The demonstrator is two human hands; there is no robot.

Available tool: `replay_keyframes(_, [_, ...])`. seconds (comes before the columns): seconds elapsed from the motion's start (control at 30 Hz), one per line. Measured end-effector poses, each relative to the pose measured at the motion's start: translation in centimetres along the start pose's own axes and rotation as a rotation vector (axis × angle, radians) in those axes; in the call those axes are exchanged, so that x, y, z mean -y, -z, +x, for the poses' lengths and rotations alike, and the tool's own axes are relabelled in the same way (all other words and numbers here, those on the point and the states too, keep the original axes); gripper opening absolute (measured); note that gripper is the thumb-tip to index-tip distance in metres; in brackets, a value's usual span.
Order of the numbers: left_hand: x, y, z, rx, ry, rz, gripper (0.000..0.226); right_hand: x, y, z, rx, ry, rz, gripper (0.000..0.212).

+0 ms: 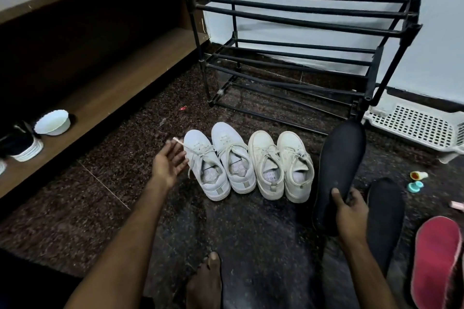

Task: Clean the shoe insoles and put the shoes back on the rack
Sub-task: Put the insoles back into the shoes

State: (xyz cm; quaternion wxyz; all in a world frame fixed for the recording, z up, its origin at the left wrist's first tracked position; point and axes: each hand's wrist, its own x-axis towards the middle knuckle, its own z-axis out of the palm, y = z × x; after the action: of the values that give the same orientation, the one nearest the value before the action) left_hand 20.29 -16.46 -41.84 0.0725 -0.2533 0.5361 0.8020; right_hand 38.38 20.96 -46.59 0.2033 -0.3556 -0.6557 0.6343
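At 6 o'clock a bare foot (206,281) is resting on the dark floor (113,183). At 4 o'clock a red insole (437,261) is running out of frame, and a second black insole (385,221) is lying beside it, its near end hiding behind the forearm. The right grip (350,211) is curling thumb and fingers round the black insole (344,165), tilting it toward 1 o'clock so its tip is covering the rack's foot. The left grip (169,163) is hovering palm-up with relaxed fingers, holding nothing, just beside the white sneakers (218,163). The cream sneakers (281,165) are standing alongside; the linings inside are hard to make out. The black rack (301,40) is standing at 12 o'clock. At 3 o'clock a white basket (416,128) is getting cropped; at 9 o'clock a white bowl (52,123) is sitting on a wooden shelf (100,98).
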Motion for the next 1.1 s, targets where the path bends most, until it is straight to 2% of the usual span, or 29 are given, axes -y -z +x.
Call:
replay_keyframes(0.07, [0.9, 0.1, 0.5, -0.063, -0.050, 0.228, 0.017, -0.3, -0.3, -0.2, 0.038, -0.010, -0.015, 0.014])
replay_keyframes(0.13, [2.1, 0.3, 0.9, -0.106, -0.143, 0.492, 0.023, -0.6, -0.5, -0.4, 0.067, -0.018, -0.018, 0.015])
replay_keyframes(0.2, [2.9, 0.4, 0.8, -0.278, -0.292, 0.872, 0.021, -0.7, -0.9, -0.6, 0.090, -0.009, -0.044, 0.014])
replay_keyframes(0.27, [3.8, 0.3, 0.0, -0.443, -0.473, 1.125, 0.014, -0.4, -1.5, -1.0, 0.116, 0.005, -0.048, 0.014])
replay_keyframes(0.33, [4.9, -0.5, -0.8, -0.361, -0.667, 1.379, 0.022, 0.0, -2.5, -1.4, 0.169, 0.007, -0.041, 0.013])
replay_keyframes(0.37, [5.4, -1.1, -1.0, -0.281, -0.695, 1.579, 0.026, 0.3, -3.2, -1.7, 0.200, 0.003, -0.044, 0.013])
replay_keyframes(0.43, [6.1, -1.9, -0.7, -0.124, -0.571, 1.857, 0.028, 0.8, -4.4, -2.3, 0.257, 0.000, -0.038, 0.012])
replay_keyframes(0.5, [6.1, -2.8, 0.0, -0.053, -0.337, 1.900, 0.033, 1.1, -5.5, -3.0, 0.291, 0.006, -0.041, 0.012])
replay_keyframes(0.57, [6.0, -3.6, 0.9, -0.039, -0.255, 1.944, 0.040, 1.4, -6.6, -3.8, 0.321, 0.006, -0.027, 0.014])
replay_keyframes(0.7, [6.3, -4.5, 1.6, 0.020, -0.409, 1.950, 0.032, 1.4, -8.1, -4.9, 0.384, 0.026, -0.039, 0.017])
replay_keyframes(0.87, [6.1, -5.0, 3.3, -0.096, -0.548, 2.054, 0.022, 0.4, -8.7, -5.1, 0.441, 0.030, -0.075, 0.021])
replay_keyframes(1.03, [6.1, -4.7, 4.4, -0.015, -0.594, 2.123, 0.014, -0.4, -8.9, -5.0, 0.474, -0.008, -0.097, 0.020])
replay_keyframes(1.1, [6.0, -4.0, 4.1, 0.041, -0.601, 2.063, 0.018, -0.2, -9.1, -5.2, 0.454, -0.026, -0.080, 0.020])
